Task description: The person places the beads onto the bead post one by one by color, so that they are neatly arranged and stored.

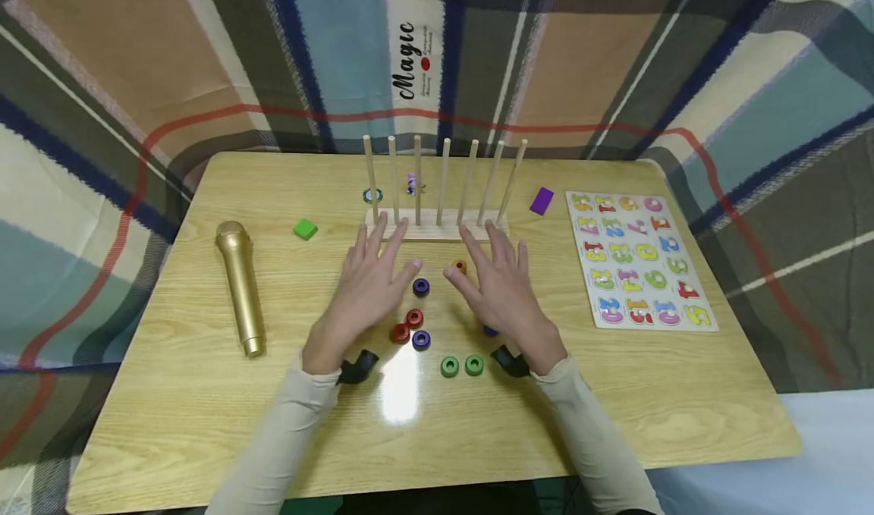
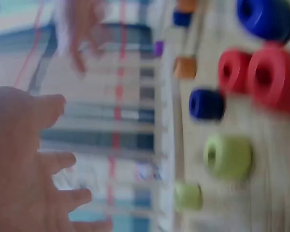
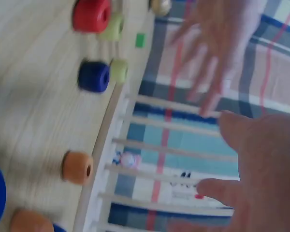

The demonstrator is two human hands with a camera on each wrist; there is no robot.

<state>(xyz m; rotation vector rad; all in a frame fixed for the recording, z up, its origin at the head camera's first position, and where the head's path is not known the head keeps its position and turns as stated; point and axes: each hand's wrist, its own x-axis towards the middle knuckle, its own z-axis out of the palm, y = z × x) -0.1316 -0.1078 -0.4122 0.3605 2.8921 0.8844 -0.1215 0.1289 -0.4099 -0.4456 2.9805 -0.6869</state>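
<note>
Your left hand (image 1: 369,287) and right hand (image 1: 501,287) hover spread, holding nothing, above scattered rings (image 1: 421,287) before the peg rack (image 1: 437,230); the backdrop label (image 1: 410,60) reads "Magic".

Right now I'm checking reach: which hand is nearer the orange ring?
Right. The right hand hovers with its thumb tip just beside the orange ring; the left hand is farther off, beyond the purple ring.

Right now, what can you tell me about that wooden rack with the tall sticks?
The wooden peg rack is a pale flat base with seven thin, bare dowels standing upright in a row, fanning slightly outward. It sits on the table towards the far edge, just beyond both hands. No rings are on the pegs; nothing clearly touches it.
</note>
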